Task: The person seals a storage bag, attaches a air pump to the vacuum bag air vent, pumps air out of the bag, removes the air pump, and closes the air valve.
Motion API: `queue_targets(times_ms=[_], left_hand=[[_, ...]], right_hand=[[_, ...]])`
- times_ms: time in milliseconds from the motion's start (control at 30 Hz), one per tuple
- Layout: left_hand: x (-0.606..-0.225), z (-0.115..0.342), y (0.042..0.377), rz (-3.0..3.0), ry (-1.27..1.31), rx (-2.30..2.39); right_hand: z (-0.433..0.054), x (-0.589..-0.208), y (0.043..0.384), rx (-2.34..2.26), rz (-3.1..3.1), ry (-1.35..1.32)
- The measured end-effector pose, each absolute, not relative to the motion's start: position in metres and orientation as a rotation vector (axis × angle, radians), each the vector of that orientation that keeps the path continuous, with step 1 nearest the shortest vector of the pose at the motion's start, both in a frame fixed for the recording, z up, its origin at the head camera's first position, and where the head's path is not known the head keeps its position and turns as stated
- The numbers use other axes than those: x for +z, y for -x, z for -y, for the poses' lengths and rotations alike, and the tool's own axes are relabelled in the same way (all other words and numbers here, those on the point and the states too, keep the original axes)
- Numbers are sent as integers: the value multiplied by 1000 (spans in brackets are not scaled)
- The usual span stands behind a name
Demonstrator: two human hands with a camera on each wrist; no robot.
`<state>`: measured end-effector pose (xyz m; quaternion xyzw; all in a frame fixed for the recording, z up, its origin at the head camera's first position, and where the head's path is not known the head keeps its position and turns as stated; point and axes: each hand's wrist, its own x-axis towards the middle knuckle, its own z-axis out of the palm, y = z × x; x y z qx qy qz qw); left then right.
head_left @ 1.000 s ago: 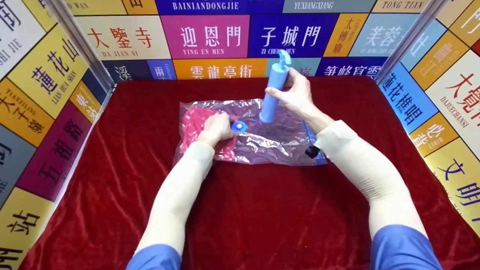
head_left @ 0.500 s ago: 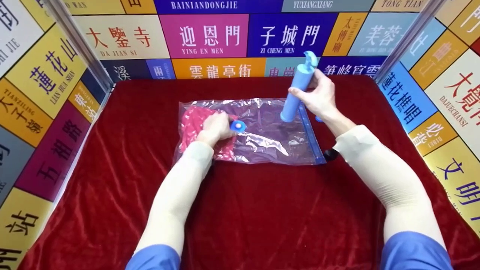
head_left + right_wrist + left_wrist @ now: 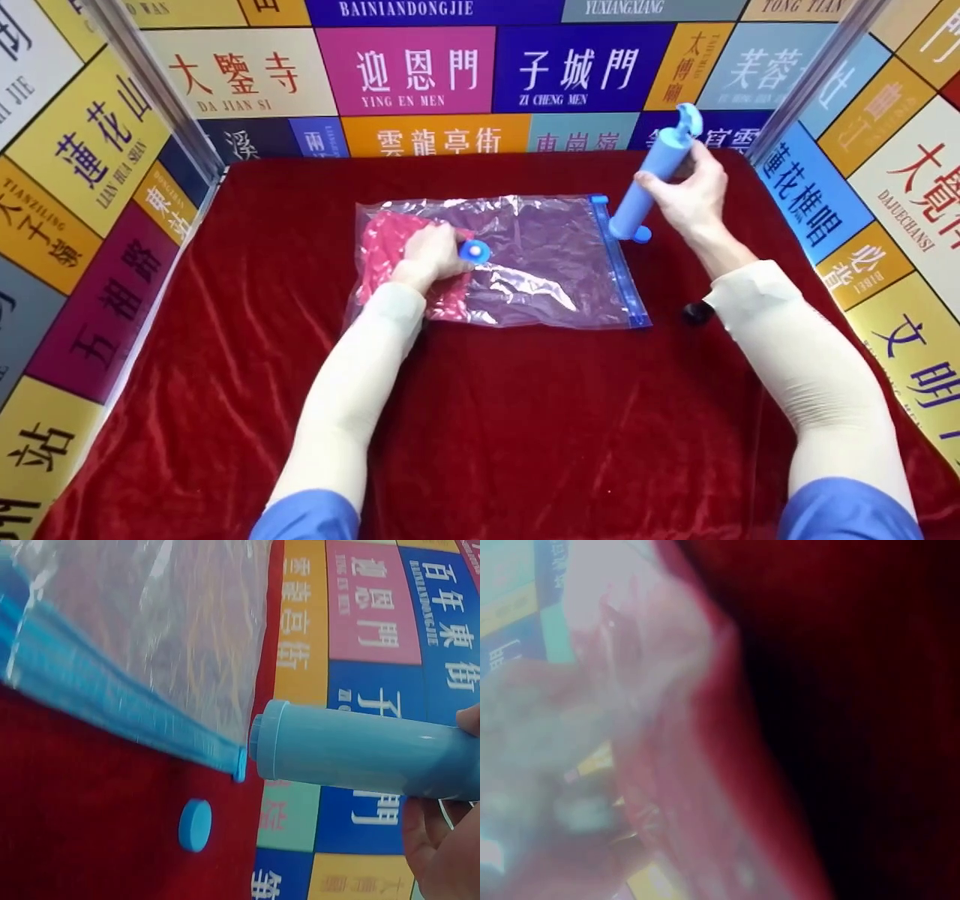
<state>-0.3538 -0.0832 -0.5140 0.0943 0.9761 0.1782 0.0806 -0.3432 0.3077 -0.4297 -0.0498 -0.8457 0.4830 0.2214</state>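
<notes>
A clear vacuum storage bag [image 3: 540, 262] lies flat, with pink-red cloth [image 3: 382, 251] inside its left end and a blue zip strip [image 3: 622, 262] along its right end. My left hand [image 3: 431, 253] grips the bag over the cloth, right beside its round blue valve [image 3: 475, 251]; the fingertips are partly hidden. In the left wrist view the cloth [image 3: 727, 727] is close and blurred. My right hand [image 3: 697, 191] holds a light blue hand pump [image 3: 651, 184], tilted, with the hooked handle upward. Its lower end [image 3: 262, 739] hangs near the zip strip's far corner.
A small round blue cap [image 3: 195, 825] lies just beyond the zip strip. Dark red cloth [image 3: 525, 420] covers the table. Printed panels [image 3: 409, 71] stand along the back and both sides. A small black object [image 3: 697, 313] shows by the right sleeve.
My right hand has carried the pump rightward, from above the bag to past its zip end, and the pump leans more. The blue cap has come into view. My left hand stays in place.
</notes>
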Motion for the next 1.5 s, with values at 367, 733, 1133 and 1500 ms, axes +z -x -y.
queue_targets(times_ms=[367,733,1133,1500], left_hand=[[-516,84,353,-2916,-256,549],[-515,83,353,-2910,-274,564],[-514,84,353,-2927,-269,545],[-515,82,353,-2921,-244,527]], right_hand=[[-340,-435,345,1263,2362,294],[-373,-443,347,1219,2321,370],[-405,-451,350,1178,2303,535],[-423,-456,354,1144,2328,641]])
